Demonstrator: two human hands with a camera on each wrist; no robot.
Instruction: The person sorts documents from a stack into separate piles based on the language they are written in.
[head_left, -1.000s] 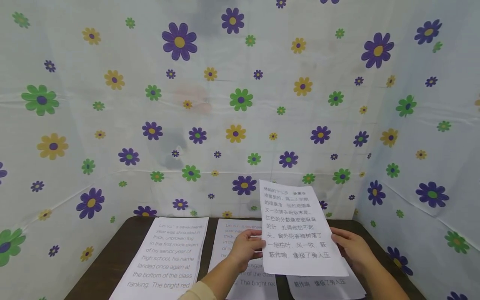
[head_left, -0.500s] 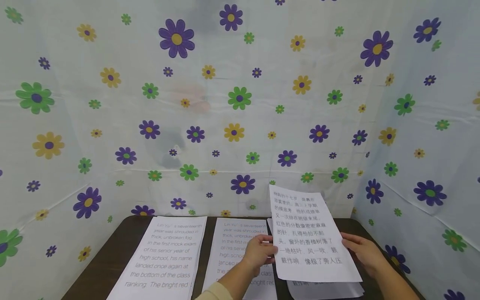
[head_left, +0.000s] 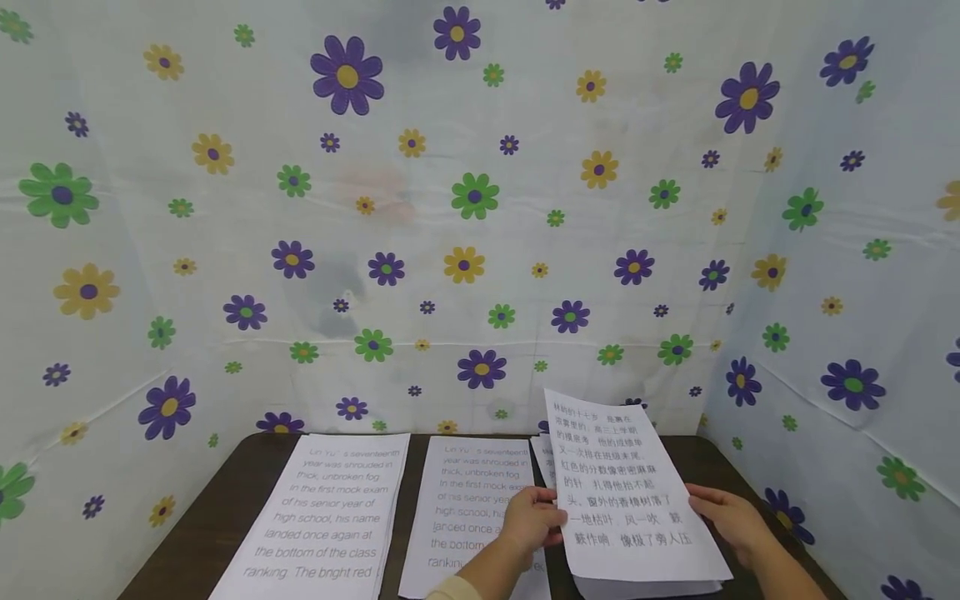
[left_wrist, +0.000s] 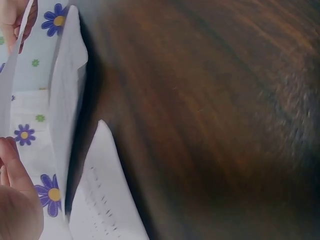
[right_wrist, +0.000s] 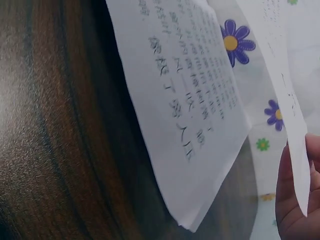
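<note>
A white sheet of paper (head_left: 622, 492) with printed Chinese text is held by both hands, its far edge raised. My left hand (head_left: 529, 523) pinches its left edge; my right hand (head_left: 726, 518) pinches the right edge, thumb on the printed face. Below the sheet lies a pile of paper (head_left: 645, 588), mostly covered in the head view. The right wrist view shows the pile's top page (right_wrist: 185, 115) with similar Chinese text, and a gap between it and the held sheet (right_wrist: 285, 100). At left in the left wrist view, the left fingers (left_wrist: 15, 167) meet the sheet.
Two piles of English-printed paper lie to the left: the far left pile (head_left: 322, 517) and the middle pile (head_left: 480, 475), which the left forearm partly crosses. All rest on a dark wooden table (head_left: 217, 492). A flower-patterned cloth (head_left: 420, 225) stands behind and at the sides.
Both hands have carried the sheet lower and to the right, down closer over the pile beneath. Their grip on its two edges stays the same. The head view has shifted slightly.
</note>
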